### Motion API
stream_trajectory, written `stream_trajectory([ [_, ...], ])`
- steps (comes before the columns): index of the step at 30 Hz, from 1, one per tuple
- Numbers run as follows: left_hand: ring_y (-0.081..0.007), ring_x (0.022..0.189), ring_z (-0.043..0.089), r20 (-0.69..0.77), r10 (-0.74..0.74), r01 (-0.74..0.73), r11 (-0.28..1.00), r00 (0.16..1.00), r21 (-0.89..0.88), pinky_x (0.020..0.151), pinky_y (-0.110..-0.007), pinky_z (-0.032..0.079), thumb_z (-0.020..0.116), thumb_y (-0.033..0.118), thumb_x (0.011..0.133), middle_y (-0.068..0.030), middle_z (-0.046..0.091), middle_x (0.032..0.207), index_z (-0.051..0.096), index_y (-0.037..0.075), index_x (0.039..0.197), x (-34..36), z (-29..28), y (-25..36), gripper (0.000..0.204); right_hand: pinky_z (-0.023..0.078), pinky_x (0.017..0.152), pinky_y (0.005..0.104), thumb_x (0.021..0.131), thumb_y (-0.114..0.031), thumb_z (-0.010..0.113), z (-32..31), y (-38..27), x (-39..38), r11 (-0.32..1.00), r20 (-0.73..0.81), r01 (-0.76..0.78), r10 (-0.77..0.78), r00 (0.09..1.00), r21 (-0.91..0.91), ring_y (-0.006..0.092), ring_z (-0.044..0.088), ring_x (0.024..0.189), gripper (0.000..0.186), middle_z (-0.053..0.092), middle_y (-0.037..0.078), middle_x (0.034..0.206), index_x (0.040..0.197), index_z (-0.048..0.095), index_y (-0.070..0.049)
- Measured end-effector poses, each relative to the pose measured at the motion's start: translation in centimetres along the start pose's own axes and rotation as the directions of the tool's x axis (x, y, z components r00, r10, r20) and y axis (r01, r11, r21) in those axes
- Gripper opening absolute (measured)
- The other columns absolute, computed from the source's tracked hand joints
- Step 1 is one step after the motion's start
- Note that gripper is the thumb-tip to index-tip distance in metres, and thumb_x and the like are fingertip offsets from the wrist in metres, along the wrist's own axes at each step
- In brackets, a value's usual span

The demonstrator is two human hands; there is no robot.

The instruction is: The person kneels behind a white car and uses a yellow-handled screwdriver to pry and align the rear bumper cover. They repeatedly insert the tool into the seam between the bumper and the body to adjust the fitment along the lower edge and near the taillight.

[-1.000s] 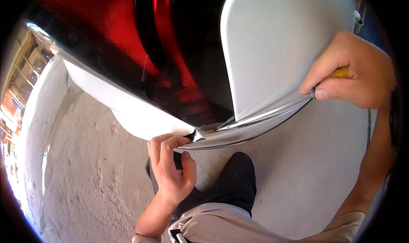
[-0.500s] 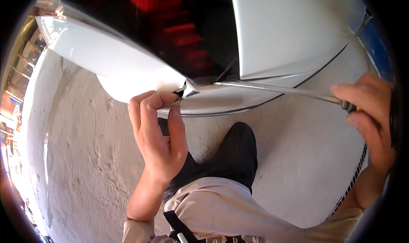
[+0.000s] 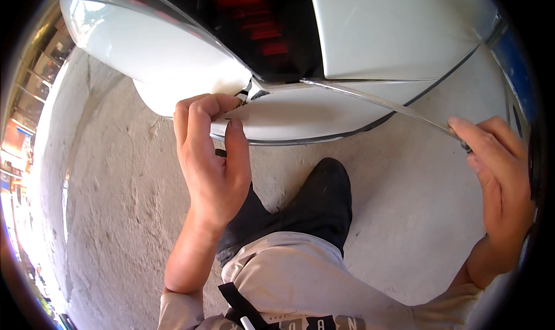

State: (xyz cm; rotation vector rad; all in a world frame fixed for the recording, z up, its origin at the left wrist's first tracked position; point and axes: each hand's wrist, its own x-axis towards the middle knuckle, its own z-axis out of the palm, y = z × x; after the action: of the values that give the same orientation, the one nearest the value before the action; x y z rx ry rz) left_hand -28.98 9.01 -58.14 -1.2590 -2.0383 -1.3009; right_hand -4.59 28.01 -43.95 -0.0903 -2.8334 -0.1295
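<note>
My right hand (image 3: 502,150) grips a long-shafted screwdriver (image 3: 393,106) by its handle, which is mostly hidden in the fingers. Its metal shaft reaches leftward, and the tip rests at the seam under a dark tail light (image 3: 283,46) with red bands. Below that seam lies the white bumper (image 3: 324,107) of a car. My left hand (image 3: 211,150) has index finger and thumb bent around the bumper's upper left corner, where a small dark gap shows. The fingertips there partly hide what they hold.
White body panels (image 3: 399,35) rise right of the tail light, and another white panel (image 3: 144,52) extends left. A dark trim line (image 3: 289,141) runs along the bumper. My dark-trousered legs (image 3: 324,203) stand on concrete floor (image 3: 127,197). Something blue (image 3: 511,69) is at the far right.
The car sits higher in the picture. The screwdriver slopes more steeply, its tip still at the seam under the tail light. My left hand keeps its place at the bumper corner.
</note>
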Motion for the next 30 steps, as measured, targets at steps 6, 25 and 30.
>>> stream_trajectory([
  [6, -0.0264, 0.094, 0.053, 0.006, -0.011, 0.011, 1.000, 1.000, 0.014, 0.087, -0.035, 0.044, 0.053, -0.007, 0.081, -0.0145, 0.056, 0.101, 0.057, -0.004, 0.104, -0.1, -0.2, 0.4, 0.023, 0.047, 0.068, 0.0287, 0.083, 0.018, 0.054, -3.1, 0.8, 3.3, 0.982, 0.111, 0.123, -0.107, 0.988, -0.146, 0.0235, 0.058, 0.072, 0.040, 0.059, 0.016, 0.084, 0.118, 0.064, 0.002],
  [25, -0.0324, 0.095, 0.052, 0.024, -0.015, 0.016, 0.999, 1.000, -0.029, 0.085, -0.040, 0.043, 0.054, -0.010, 0.073, -0.0165, 0.055, 0.102, 0.059, -0.001, 0.104, -0.3, -0.3, -0.1, 0.032, 0.044, 0.061, 0.0351, 0.078, 0.002, 0.068, -6.1, -0.5, 8.1, 0.972, 0.089, 0.057, -0.038, 0.995, -0.229, 0.0279, 0.059, 0.067, 0.012, 0.060, 0.012, 0.070, 0.089, 0.071, 0.000],
  [30, -0.0332, 0.094, 0.051, -0.004, -0.011, 0.011, 0.999, 1.000, -0.037, 0.083, -0.041, 0.043, 0.054, -0.010, 0.072, -0.0164, 0.054, 0.104, 0.058, 0.000, 0.106, -0.5, -0.2, -0.4, 0.036, 0.045, 0.062, 0.0386, 0.077, 0.001, 0.067, -7.0, -2.1, 9.5, 0.978, 0.285, 0.025, 0.036, 0.958, -0.207, 0.0307, 0.061, 0.070, 0.015, 0.062, 0.016, 0.072, 0.091, 0.071, 0.001],
])
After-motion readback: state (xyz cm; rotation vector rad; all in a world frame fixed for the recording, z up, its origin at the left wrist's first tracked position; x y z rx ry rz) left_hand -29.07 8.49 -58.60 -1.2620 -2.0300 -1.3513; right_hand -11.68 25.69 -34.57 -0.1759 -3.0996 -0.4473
